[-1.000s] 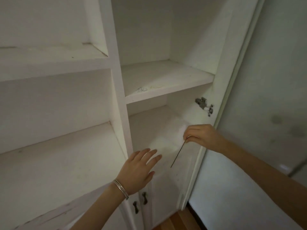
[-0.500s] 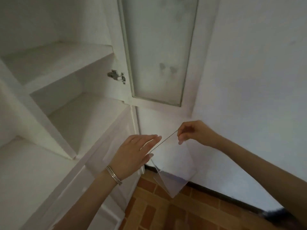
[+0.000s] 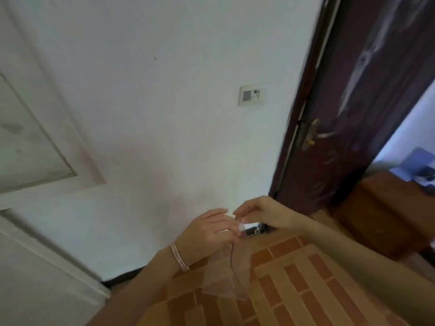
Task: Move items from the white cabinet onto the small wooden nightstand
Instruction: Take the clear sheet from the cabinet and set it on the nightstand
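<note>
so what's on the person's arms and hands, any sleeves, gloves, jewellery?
Both forearms are bare as far as the frame shows: no sleeves, no gloves. The left hand has a thin bangle, pinkish-silver, around the wrist. The right hand and wrist show nothing worn; no rings discernible, though blurred.

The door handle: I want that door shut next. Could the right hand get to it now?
Probably not yet: the right hand is pinching the clear sheet, and the door handle sits well above it.
</note>
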A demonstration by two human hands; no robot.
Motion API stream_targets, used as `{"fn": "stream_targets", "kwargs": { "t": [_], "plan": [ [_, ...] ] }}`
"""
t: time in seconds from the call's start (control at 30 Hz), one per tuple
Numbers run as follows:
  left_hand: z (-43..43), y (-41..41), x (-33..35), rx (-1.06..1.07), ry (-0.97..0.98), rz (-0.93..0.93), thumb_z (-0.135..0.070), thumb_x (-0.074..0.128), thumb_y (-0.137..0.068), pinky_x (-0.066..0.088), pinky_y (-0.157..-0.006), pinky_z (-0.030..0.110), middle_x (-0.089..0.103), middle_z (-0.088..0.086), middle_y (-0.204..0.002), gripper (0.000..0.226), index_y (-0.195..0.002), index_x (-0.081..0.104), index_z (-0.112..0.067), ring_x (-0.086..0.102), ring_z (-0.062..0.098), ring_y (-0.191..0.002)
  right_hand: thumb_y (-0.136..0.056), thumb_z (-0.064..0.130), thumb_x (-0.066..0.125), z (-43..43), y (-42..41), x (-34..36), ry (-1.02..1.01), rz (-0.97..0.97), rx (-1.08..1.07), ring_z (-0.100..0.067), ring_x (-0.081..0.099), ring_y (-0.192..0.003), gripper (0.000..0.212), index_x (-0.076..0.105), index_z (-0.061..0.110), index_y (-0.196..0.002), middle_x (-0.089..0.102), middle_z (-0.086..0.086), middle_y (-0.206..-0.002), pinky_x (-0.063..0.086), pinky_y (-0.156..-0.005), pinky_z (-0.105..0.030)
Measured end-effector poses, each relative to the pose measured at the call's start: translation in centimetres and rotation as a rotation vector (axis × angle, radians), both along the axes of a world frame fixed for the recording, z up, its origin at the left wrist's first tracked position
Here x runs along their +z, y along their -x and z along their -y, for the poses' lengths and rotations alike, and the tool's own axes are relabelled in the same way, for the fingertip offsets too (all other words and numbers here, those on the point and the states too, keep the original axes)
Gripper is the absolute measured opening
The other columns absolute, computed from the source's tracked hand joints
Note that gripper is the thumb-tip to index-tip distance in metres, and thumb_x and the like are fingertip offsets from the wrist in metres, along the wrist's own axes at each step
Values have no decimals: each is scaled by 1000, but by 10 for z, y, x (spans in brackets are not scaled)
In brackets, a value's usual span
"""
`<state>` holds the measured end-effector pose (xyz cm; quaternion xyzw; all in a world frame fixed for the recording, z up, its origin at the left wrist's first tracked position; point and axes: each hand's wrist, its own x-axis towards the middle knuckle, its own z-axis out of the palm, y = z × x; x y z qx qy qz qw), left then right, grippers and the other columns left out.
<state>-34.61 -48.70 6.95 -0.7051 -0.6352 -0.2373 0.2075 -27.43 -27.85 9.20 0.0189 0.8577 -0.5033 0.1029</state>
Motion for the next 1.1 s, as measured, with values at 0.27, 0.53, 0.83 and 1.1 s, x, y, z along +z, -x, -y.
{"fn": "stream_targets", "kwargs": {
  "t": [0.27,0.53,0.83,1.1],
  "plan": [
    [-173,-102,-4,-12,166,386,-35,53,-85,43,-87,25,66,-12,-78,21,-77,66,-21,56,3,-76,-86,14,64,-145,-179,-8,-29,120,-243,-9,66,-92,21,69,19,-105,72,1,-98,52,-85,-27],
    [-306,-186,-2,-13,303,422,-28,67,-76,30,-75,16,70,-10,-75,9,-75,68,-19,59,11,-67,-86,26,63,-220,-295,5,-200,121,-395,-7,65,-91,26,67,14,-108,70,1,-103,52,-79,-23],
    [-414,-227,-14,-109,509,74,-44,49,-92,30,-81,25,59,-12,-104,23,-104,58,-27,52,10,-98,-87,22,59,-287,-347,-24,-547,148,-617,-3,60,-79,4,64,23,-87,68,7,-91,48,-71,-16],
    [-510,-182,-38,-182,436,-48,-47,43,-87,44,-90,39,57,0,-122,50,-127,53,-20,54,22,-111,-85,20,62,-394,-373,-24,-498,212,-981,-8,62,-73,13,60,28,-76,66,7,-78,50,-75,-28]
  ]
}}
